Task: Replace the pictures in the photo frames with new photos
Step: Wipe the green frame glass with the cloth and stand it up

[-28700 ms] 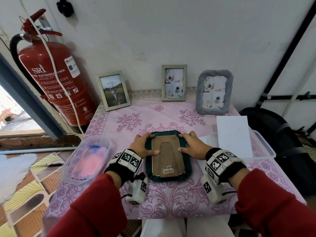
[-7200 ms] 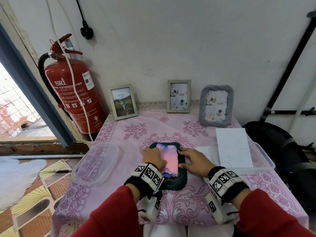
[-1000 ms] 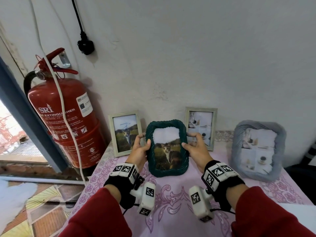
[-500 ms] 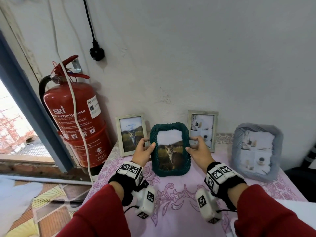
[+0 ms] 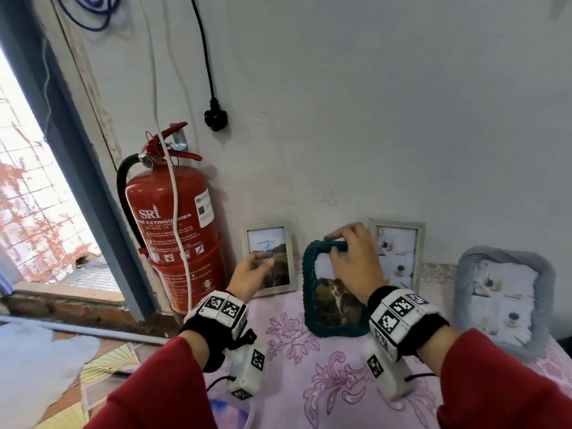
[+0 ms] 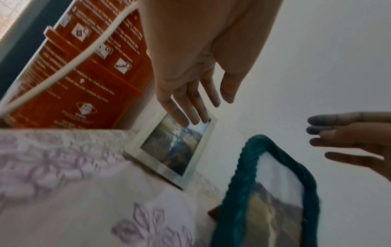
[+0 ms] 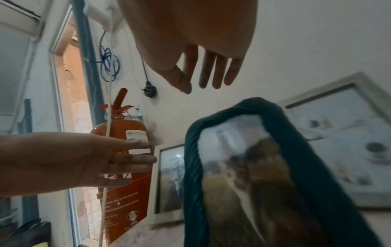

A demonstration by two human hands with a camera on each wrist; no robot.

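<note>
**Table with four standing photo frames**

A table (image 5: 325, 385) covered in a pink floral cloth. Along its back edge stand four frames: a pale frame (image 5: 268, 258) near the left corner, a green woven frame (image 5: 309, 292), another pale frame (image 5: 397, 255), and a grey frame (image 5: 501, 301) at right.

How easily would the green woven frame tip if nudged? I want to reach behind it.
Probably easily: the green woven frame stands tall and near upright on soft cloth. It seems light. Neither hand grips it.

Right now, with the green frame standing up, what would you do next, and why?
Probably reach for the grey frame: it shows no cat photo, while the green frame stands on the table with its cat photo in, and both the left hand and right hand are open.
</note>
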